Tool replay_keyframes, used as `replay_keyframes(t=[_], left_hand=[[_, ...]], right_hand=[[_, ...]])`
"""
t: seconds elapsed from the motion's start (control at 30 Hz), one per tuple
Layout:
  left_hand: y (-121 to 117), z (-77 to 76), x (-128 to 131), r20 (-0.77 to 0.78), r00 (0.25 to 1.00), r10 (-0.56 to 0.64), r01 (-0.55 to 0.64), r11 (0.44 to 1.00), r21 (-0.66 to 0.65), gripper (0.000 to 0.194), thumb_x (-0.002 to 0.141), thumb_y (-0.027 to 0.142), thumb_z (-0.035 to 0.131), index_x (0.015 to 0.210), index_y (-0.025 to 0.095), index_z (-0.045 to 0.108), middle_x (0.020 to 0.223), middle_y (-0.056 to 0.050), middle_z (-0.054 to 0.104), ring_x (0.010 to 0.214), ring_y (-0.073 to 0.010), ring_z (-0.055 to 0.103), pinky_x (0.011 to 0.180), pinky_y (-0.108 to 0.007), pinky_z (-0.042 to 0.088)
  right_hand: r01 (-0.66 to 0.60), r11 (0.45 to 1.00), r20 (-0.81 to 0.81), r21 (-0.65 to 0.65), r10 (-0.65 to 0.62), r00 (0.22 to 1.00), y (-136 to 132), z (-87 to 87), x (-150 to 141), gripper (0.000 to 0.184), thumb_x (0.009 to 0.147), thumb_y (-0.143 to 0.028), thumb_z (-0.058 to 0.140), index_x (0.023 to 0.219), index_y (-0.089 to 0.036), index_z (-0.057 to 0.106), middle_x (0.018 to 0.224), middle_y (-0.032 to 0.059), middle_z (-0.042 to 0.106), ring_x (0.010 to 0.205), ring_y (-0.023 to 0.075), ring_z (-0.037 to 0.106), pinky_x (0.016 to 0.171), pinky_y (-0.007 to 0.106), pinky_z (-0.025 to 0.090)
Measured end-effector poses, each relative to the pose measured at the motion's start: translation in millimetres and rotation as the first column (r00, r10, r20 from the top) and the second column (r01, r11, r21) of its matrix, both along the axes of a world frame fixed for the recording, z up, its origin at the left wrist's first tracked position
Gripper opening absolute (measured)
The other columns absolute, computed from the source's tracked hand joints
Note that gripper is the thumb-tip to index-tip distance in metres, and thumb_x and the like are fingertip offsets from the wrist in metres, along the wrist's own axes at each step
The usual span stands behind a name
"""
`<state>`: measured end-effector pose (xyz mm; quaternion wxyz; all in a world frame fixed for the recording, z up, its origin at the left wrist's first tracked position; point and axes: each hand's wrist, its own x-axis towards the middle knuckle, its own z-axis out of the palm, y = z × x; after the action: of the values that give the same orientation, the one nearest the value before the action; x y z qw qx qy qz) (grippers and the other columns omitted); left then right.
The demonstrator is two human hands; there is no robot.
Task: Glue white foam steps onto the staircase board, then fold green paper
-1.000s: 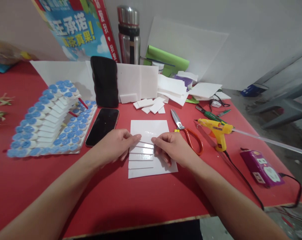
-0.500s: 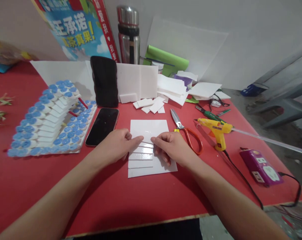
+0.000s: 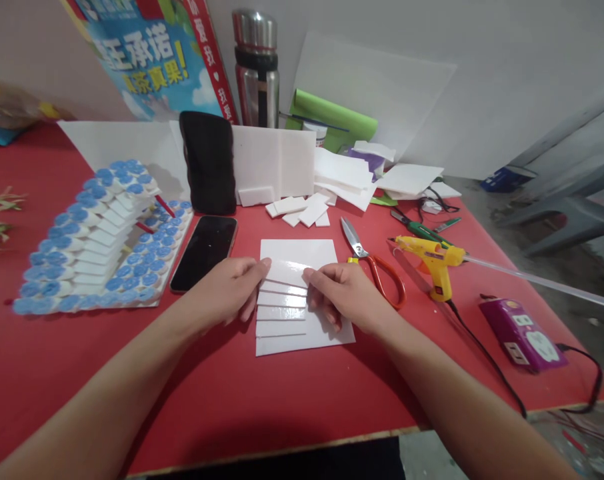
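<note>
Between my hands is a short white foam-board strip (image 3: 288,274), tilted a little, its right end lower. My left hand (image 3: 235,287) pinches its left end between thumb and fingers. On the other end, my right hand (image 3: 339,291) grips with the thumb on top; its lower fingers curl over the sheet. Below the strip, several similar white strips (image 3: 281,313) overlap like steps on a white foam-board sheet (image 3: 329,337). Whether the held strip touches the uppermost step I cannot tell.
Orange-handled scissors (image 3: 388,280), a yellow glue gun (image 3: 432,257) and a purple power socket (image 3: 525,333) lie to the right. Left are a phone (image 3: 205,253) and a blue-and-white stair model (image 3: 102,247). Loose white strips (image 3: 302,211) and a steel flask (image 3: 256,73) stand behind.
My left hand has slid left, from over the strip to its left end, uncovering more of its surface. The right hand has barely moved.
</note>
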<state>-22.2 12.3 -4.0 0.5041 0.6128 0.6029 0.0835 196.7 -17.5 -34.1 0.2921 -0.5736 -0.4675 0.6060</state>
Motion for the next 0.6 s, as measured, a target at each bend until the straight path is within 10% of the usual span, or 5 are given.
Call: replay_keyframes(t=[0.6], left_hand=[[3.5,-1.3,2.7,0.0,1.0,0.021,-0.021,1.0,-0.015,0.042,0.102,0.057,0.045,0.076,0.024,0.048,0.041,0.005,0.055,0.03,-0.0096,0.037,0.038,-0.023,0.027]], right_hand=[[0.017,1.0,-0.019,0.001,-0.017,1.0,0.6,-2.2,-2.1,0.043,0.095,-0.05,0.065,0.064,-0.021,0.058,0.051,-0.0039,0.06,0.03,0.0082,0.046,0.026,0.019,0.04]])
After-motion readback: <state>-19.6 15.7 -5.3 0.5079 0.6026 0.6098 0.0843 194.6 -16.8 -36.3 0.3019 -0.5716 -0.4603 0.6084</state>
